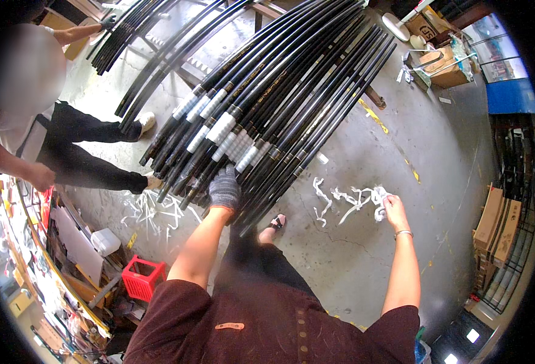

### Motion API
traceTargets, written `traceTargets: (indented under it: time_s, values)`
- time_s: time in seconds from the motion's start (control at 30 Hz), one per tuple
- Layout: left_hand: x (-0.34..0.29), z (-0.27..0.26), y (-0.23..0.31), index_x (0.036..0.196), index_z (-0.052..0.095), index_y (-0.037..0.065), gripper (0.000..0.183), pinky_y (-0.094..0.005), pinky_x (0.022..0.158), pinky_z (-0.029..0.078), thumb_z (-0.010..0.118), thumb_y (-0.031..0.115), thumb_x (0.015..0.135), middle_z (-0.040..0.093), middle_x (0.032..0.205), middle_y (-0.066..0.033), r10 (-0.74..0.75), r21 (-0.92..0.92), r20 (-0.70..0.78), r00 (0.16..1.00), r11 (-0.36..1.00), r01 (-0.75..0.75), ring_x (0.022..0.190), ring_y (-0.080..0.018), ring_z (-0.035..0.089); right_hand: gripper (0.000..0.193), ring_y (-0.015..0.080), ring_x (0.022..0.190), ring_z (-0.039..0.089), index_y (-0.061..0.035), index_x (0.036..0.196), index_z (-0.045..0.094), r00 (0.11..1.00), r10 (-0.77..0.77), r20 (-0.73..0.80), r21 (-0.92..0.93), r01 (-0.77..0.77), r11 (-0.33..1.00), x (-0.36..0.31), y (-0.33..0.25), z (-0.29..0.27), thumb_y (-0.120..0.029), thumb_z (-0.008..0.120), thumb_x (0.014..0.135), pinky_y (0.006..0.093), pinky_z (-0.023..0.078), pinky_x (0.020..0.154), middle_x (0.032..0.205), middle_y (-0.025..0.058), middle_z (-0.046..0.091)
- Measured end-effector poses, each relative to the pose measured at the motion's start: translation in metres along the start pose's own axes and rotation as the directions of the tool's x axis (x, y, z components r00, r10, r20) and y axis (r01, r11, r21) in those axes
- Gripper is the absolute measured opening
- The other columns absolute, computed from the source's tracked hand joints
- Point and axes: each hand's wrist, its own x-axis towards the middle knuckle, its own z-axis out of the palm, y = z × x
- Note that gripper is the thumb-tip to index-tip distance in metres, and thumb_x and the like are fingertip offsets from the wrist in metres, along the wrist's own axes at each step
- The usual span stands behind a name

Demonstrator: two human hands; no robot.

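Note:
A large bundle of long black poles [292, 91] lies slantwise in front of me, several with white wrapping [221, 128] around them near their close ends. My left hand [224, 189], in a grey knitted glove, is closed around a pole at the near end of the bundle. Its fingertips are partly hidden among the poles. Out to the right, away from the bundle, my bare right hand [395, 212] pinches a crumpled bunch of white strips [378, 200], which look like thin film or tape. A bracelet circles that wrist.
Another person [31, 121] stands at the left by more black poles [125, 39]. White scraps [157, 212] litter the floor near a red plastic stool [142, 278]. Cardboard boxes [497, 224] sit on a rack at right; an open carton [452, 70] is at far right.

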Motion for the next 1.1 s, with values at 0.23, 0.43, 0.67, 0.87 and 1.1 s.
traceTargets:
  time_s: [0.23, 0.43, 0.67, 0.87, 1.1]
  values:
    - [-0.016, -0.041, -0.009, 0.121, 0.054, 0.001, 0.048, -0.0391, 0.086, 0.049, 0.064, 0.012, 0.076, 0.063, 0.107, -0.0178, 0.186, -0.642, -0.038, 0.982, 0.749, -0.167, 0.095, -0.0294, 0.062, 0.012, 0.0316, 0.082, 0.061, 0.0008, 0.083, 0.054, 0.976, 0.129, -0.178, -0.238, -0.169, 0.956, -0.007, -0.037, -0.011, -0.004, 0.062, 0.077, 0.0440, 0.047, 0.073, 0.081, 0.0159, 0.059]
    - [-0.038, -0.087, 0.003, 0.122, 0.057, 0.002, 0.046, -0.0271, 0.073, 0.049, 0.069, 0.016, 0.080, 0.063, 0.096, -0.0022, 0.440, -0.969, 0.209, 0.873, 0.214, 0.124, 0.082, -0.0112, 0.056, 0.060, 0.0354, 0.090, 0.062, -0.0121, 0.134, 0.041, 0.939, 0.313, -0.142, 0.012, -0.314, 0.949, -0.030, -0.059, -0.013, 0.003, 0.059, 0.079, 0.0450, 0.049, 0.081, 0.093, 0.0185, 0.063]
    - [-0.075, -0.204, 0.103, 0.131, 0.047, 0.001, 0.063, -0.0268, 0.062, 0.048, 0.073, 0.029, 0.080, 0.059, 0.085, -0.0040, 0.699, -0.989, 0.018, 0.715, -0.094, 0.117, 0.070, -0.0131, 0.057, 0.078, 0.0385, 0.114, 0.055, -0.0167, 0.144, 0.031, 0.994, 0.085, -0.073, -0.061, -0.089, 0.994, -0.052, -0.031, -0.020, -0.018, 0.072, 0.077, 0.0449, 0.047, 0.093, 0.132, 0.0195, 0.051]
    - [-0.117, -0.235, 0.170, 0.139, 0.038, 0.002, 0.072, -0.0371, 0.067, 0.055, 0.071, 0.030, 0.083, 0.060, 0.087, -0.0086, 0.880, -0.973, 0.054, 0.471, -0.060, 0.223, 0.076, -0.0198, 0.063, 0.053, 0.0352, 0.112, 0.056, -0.0089, 0.130, 0.048, 0.993, 0.098, -0.068, -0.218, -0.111, 0.970, -0.083, -0.051, -0.057, -0.024, 0.068, 0.082, 0.0437, 0.046, 0.094, 0.129, 0.0161, 0.053]
    - [-0.147, -0.242, 0.232, 0.142, 0.032, 0.005, 0.072, -0.0292, 0.056, 0.044, 0.070, 0.026, 0.084, 0.051, 0.079, -0.0038, 0.930, -0.924, -0.060, 0.364, -0.190, 0.333, 0.064, -0.0131, 0.050, 0.030, 0.0163, 0.103, 0.061, -0.0015, 0.119, 0.056, 0.915, -0.399, 0.057, 0.941, 0.085, 0.328, -0.184, -0.210, -0.047, -0.010, 0.062, 0.091, 0.0314, 0.049, 0.093, 0.111, 0.0063, 0.063]
